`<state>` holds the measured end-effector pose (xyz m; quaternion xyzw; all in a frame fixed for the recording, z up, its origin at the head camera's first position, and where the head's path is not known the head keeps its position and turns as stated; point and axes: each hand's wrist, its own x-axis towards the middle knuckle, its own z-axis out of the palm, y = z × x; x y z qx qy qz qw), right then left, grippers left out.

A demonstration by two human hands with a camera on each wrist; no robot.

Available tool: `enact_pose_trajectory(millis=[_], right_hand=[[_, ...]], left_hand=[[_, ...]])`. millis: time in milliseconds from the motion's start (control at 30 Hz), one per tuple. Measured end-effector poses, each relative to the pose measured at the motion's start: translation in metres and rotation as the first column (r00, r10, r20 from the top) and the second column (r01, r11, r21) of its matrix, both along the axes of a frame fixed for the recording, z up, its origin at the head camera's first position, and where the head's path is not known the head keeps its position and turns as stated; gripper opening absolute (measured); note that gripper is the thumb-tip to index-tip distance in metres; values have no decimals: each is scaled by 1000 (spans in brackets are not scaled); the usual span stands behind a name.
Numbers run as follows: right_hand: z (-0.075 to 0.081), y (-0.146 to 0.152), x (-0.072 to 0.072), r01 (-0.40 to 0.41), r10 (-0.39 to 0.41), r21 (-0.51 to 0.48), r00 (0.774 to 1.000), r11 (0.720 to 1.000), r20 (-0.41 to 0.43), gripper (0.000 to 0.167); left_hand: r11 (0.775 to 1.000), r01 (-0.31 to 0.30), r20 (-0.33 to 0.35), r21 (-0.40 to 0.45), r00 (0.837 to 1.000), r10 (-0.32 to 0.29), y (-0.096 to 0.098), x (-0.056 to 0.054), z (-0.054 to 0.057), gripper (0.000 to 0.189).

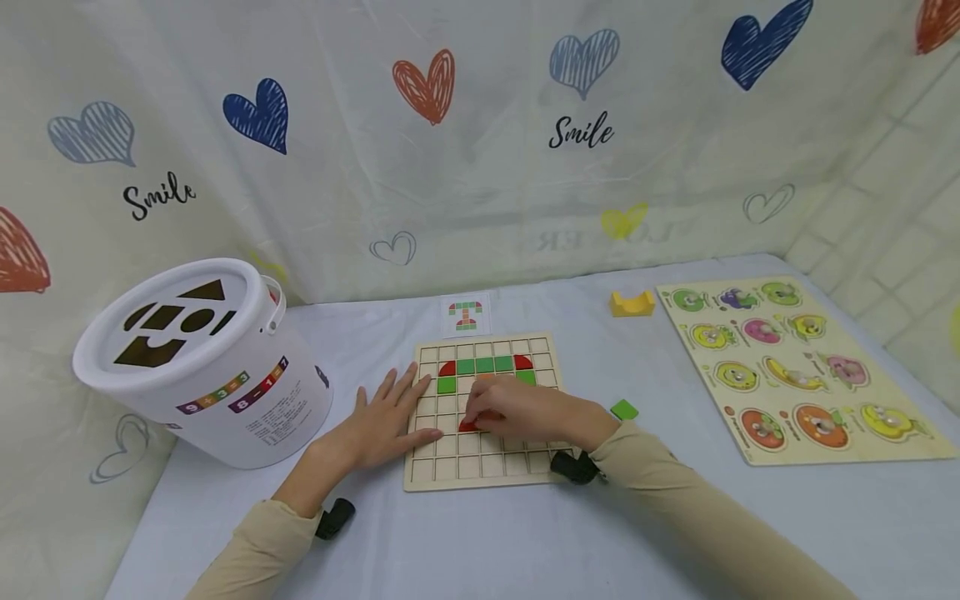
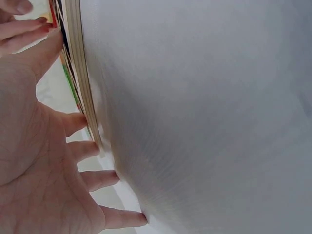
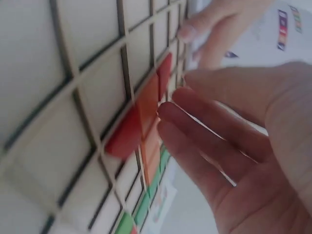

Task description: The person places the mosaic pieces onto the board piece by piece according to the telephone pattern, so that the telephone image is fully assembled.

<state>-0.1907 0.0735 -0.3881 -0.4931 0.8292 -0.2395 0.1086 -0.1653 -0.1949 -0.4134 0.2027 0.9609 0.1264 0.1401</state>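
Note:
A square wooden grid board (image 1: pixel 450 471) lies on the table with flat coloured tiles in its cells. My left hand (image 1: pixel 378 429) is spread, its fingers resting along the board's left edge. Over the middle of the board, my right hand (image 1: pixel 525 408) has its fingertips close to a red tile (image 3: pixel 165 75). In the right wrist view no tile shows between its fingers. Another red tile (image 3: pixel 126 136) flanks the orange tiles (image 3: pixel 147 100). Farther up is a row of green tiles (image 1: pixel 483 365) with a red rounded tile (image 1: pixel 523 362) at its right end. My right hand partly hides the column below.
Behind the board lies a small pattern card (image 1: pixel 484 323). A loose green tile (image 1: pixel 624 409) is right of the board, and a yellow arch block (image 1: pixel 632 304) farther back. A white bucket (image 1: pixel 300 417) with a shape-cut lid stands left; a fruit puzzle board (image 1: pixel 720 417) lies right.

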Motion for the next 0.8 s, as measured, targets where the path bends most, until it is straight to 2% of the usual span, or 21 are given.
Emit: enact_pose_trajectory(millis=[133,300,600,800], right_hand=[[4,25,1,8,-8,-11,999,1000,47,12],[7,67,-1,83,-83,8,994,997,68,16],[8,143,3,220,-222,62,974,973,33,21],[2,165,5,218,-220,69,975,974,32,24]], left_hand=[[1000,-2,9,1,1000,2,1,0,0,91],[1000,-7,11,1,1000,7,1,0,-1,92],[1000,-5,22,-6,1000,6,2,-1,0,92],[1000,-4,21,-14,1000,5,3,-1,2,92]])
